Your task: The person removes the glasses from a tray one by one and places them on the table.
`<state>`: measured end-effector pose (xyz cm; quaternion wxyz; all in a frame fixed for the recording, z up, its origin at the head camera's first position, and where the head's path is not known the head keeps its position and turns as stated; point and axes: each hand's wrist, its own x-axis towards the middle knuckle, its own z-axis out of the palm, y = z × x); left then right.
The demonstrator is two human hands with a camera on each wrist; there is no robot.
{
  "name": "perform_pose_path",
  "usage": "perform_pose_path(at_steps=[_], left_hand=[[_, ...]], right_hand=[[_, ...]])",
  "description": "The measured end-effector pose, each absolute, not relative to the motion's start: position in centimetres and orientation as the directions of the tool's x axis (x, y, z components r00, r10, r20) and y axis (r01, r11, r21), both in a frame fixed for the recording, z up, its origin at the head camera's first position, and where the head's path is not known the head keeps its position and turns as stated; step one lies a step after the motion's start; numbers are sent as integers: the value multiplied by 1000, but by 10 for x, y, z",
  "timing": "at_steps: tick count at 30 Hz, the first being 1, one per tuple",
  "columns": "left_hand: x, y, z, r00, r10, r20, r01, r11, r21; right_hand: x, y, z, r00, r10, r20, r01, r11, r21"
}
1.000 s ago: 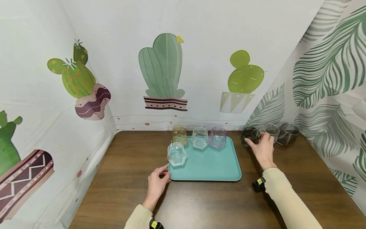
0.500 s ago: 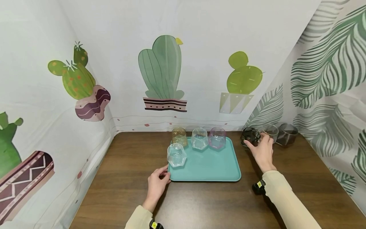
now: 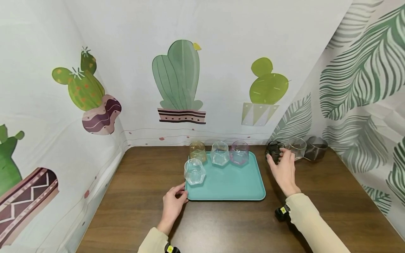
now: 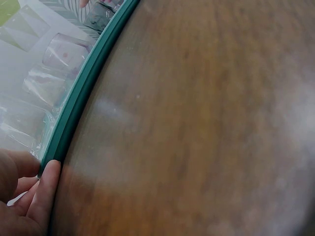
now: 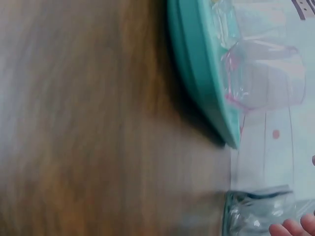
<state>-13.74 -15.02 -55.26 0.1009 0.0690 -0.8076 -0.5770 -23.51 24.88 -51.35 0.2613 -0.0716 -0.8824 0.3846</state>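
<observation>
My left hand (image 3: pixel 173 203) pinches the front-left corner of a teal tray (image 3: pixel 232 191); in the left wrist view its fingers (image 4: pixel 45 189) sit at the tray's rim. On the tray stand an amber glass (image 3: pixel 197 151), a clear glass (image 3: pixel 219 154) and a pinkish glass (image 3: pixel 239 153) along the back. Another clear glass (image 3: pixel 194 172) is at the left edge. Right of the tray, my right hand (image 3: pixel 284 170) grips a dark smoky glass (image 3: pixel 274 150) standing on the table, thumb on its near left side. In the right wrist view only fingertips (image 5: pixel 293 228) show beside it.
Just right of the gripped glass stand a clear glass (image 3: pixel 297 147) and a dark grey glass (image 3: pixel 316 148), close together. The wooden table (image 3: pixel 221 225) ends at a back wall of printed cloth (image 3: pixel 227 80), with more cloth on both sides.
The right hand has shifted left, further round the dark smoky glass. The left hand stays at the tray's corner. The whole head view has drifted slightly.
</observation>
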Motion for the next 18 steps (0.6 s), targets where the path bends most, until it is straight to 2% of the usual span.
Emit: perform_pose_path(at_steps=[6,18], left_hand=[[-139,-151,-554,-973,-221,59,-17,327,945],[-139,-151,-554,-973,-223,60,-14,316,949]], right_hand=[[-234,235,-505,-902,241,359,-108,678,-727],[-244,209,-497,-991,1,134,-105,612,-784]])
